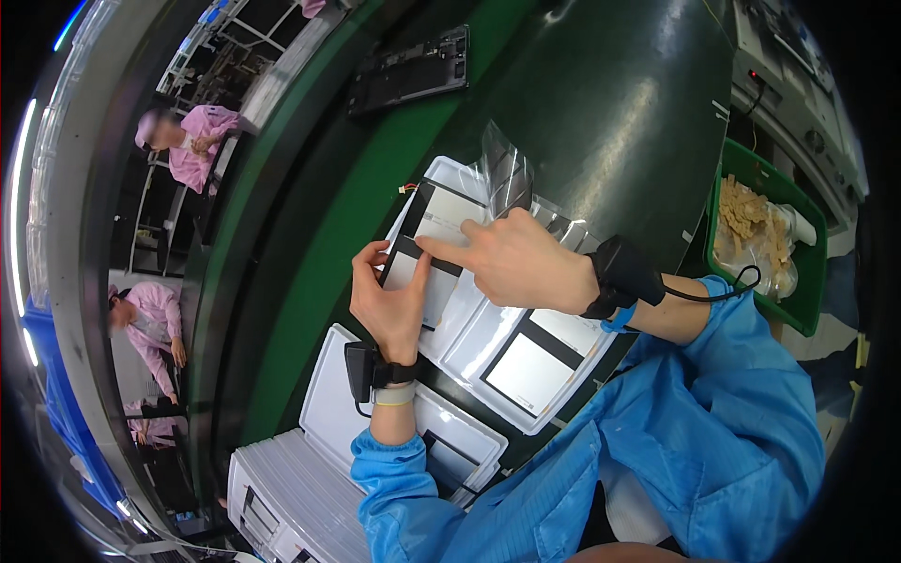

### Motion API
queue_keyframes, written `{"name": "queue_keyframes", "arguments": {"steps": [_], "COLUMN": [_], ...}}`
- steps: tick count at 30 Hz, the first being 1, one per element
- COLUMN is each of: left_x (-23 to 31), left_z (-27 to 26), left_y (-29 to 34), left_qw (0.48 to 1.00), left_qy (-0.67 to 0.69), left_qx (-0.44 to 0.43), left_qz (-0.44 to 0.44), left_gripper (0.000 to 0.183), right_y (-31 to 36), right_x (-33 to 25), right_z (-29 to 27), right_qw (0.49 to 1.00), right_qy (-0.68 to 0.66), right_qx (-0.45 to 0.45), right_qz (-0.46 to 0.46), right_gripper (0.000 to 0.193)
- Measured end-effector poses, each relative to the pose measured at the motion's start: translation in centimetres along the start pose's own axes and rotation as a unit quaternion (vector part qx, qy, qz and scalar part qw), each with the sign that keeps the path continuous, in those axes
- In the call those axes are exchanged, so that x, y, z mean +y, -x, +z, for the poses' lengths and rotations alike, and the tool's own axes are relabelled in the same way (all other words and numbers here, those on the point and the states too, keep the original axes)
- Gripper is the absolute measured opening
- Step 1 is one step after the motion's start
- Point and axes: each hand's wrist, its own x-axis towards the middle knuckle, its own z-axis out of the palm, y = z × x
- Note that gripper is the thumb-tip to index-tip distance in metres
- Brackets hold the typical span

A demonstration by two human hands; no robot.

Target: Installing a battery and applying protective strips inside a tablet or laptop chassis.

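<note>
A flat black-and-white battery pack [449, 218] with a small wired connector lies tilted over a white plastic tray [455, 174]. My left hand [389, 305] grips its near left edge, thumb on top and the other fingers bent round the side. My right hand [526, 258] reaches in from the right, one finger stretched out with its tip touching the pack beside my left thumb. Its other fingers are bent and partly hidden. Clear plastic film [505, 161] stands up just beyond my right knuckles; whether those fingers touch it I cannot tell.
More flat packs [530, 373] lie in the tray's near part. Stacked white trays [291, 493] stand at the lower left. A tablet-like device shell [413, 70] lies farther off on the green bench [601, 84]. At right sits a green bin [798, 314]; people in pink [202, 141] work across.
</note>
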Motion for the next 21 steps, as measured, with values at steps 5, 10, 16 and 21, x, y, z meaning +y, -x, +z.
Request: {"name": "queue_keyframes", "arguments": {"steps": [5,10,16,21], "left_x": [-0.1,-0.1,0.3,0.4], "left_z": [0.0,0.2,0.4,0.3], "left_y": [0.1,0.2,0.1,0.2], "left_qw": [1.000,1.000,0.999,1.000], "left_qy": [-0.008,-0.009,-0.007,-0.004], "left_qx": [0.004,0.010,0.020,0.012], "left_qz": [0.022,0.027,0.028,0.028], "left_gripper": [0.049,0.049,0.049,0.050], "right_y": [-0.2,0.0,0.1,0.0], "right_x": [0.0,0.0,1.6,3.2], "right_z": [0.3,0.2,0.1,-0.7], "right_qw": [1.000,1.000,0.996,0.990], "right_qy": [-0.002,-0.001,0.005,-0.002], "right_qx": [0.000,0.008,0.044,0.023], "right_qz": [-0.004,-0.004,0.078,0.140], "right_gripper": [0.077,0.077,0.075,0.076]}}
